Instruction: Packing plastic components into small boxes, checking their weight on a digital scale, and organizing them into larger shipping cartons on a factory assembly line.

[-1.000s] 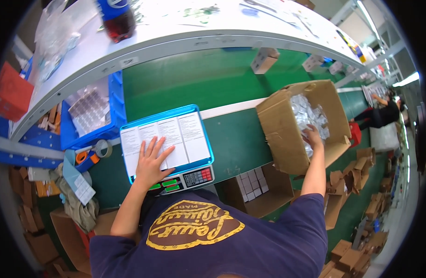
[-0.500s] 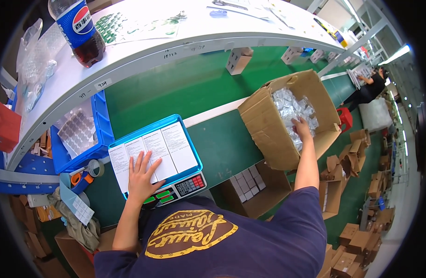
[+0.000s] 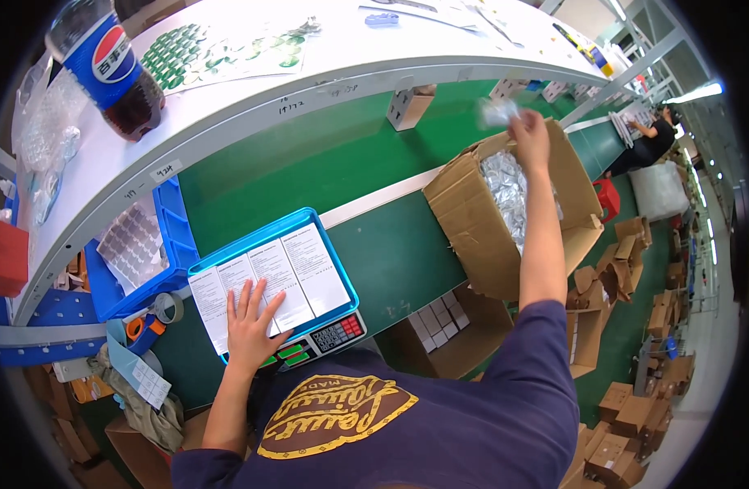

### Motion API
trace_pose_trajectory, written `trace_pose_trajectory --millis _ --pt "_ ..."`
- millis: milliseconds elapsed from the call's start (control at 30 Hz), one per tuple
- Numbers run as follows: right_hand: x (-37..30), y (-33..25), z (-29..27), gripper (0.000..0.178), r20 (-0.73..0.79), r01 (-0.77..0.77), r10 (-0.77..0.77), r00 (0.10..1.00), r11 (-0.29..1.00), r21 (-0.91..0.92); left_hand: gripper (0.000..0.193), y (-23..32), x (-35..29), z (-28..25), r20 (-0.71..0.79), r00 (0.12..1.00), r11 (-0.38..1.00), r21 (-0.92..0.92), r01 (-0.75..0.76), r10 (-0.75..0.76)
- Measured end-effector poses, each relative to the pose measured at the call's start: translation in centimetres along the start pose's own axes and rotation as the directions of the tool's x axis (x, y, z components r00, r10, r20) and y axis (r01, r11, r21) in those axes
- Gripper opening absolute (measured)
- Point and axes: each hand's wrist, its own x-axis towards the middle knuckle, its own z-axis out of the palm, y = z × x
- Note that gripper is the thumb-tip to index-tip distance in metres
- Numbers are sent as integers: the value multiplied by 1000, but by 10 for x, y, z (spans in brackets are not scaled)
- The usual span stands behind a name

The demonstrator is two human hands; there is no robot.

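Note:
My left hand (image 3: 252,330) lies flat with fingers spread on a row of white printed cards or flat cartons (image 3: 315,269); which of these they are I cannot tell. They sit in a blue tray (image 3: 347,285) on top of a digital scale (image 3: 338,334) with a keypad. My right hand (image 3: 534,143) is raised above the far rim of a large open cardboard box (image 3: 466,218). Its fingers are closed on a clear plastic packet (image 3: 497,114), smeared by motion. More shiny clear packets (image 3: 501,196) fill the box.
A white shelf (image 3: 342,57) spans the far side, with a cola bottle (image 3: 117,73) on it. Left of the tray stand a blue bin (image 3: 183,236) and tape rolls (image 3: 169,308). Below the bench is a carton of small white boxes (image 3: 439,322). Another person (image 3: 656,145) works far right.
My right hand has lifted out of the cardboard box, moving up and away with a clear packet. My left hand stays on the white cards or cartons. The view has shifted slightly.

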Motion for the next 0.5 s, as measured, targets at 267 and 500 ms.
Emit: trace_pose_trajectory --millis 267,500 --pt "106 61 161 52 223 489 -473 852 567 -663 76 1 10 3 19 1000 999 -30 -15 16" --pt "80 30 255 62 311 342 -166 936 640 -688 79 -1 4 -2 50 998 999 -7 48 -48"
